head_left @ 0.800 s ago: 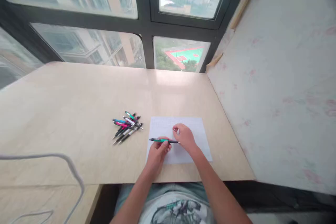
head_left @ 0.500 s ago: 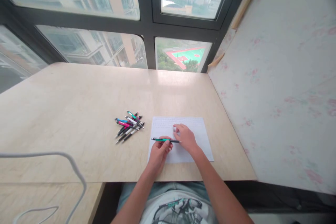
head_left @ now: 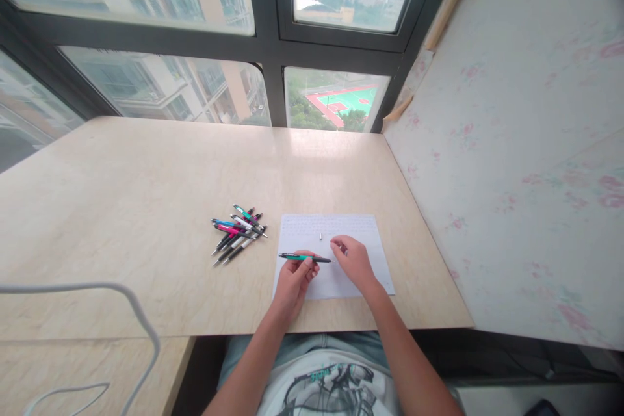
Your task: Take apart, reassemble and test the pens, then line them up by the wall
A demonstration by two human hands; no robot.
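View from the head down onto a pale wood desk [head_left: 146, 195] set against a window. Far L, at the near edge: a white cable [head_left: 139, 322] loops over the desk. Centre-L: a loose heap of pens [head_left: 238, 232], approx. ten, pink, blue, green and black, w/ no hand on them.

Just R of the heap, the L hand [head_left: 294, 278] is clamped on a green pen [head_left: 306, 258], thumb on the barrel. The pen is held level just above a white sheet [head_left: 363, 229], tip pointing R.

A small metal piece [head_left: 321, 236] lies loose on the sheet, apart from both hands.

The R hand [head_left: 355, 264] rests on the sheet, fingers curled close by the pen tip. Can't tell if they pinch anything.

Judging by this: one pen in hand, prob. w/ one part off; the heap is untouched.

Far R: a pale wall [head_left: 511, 143] w/ faint pink marks.
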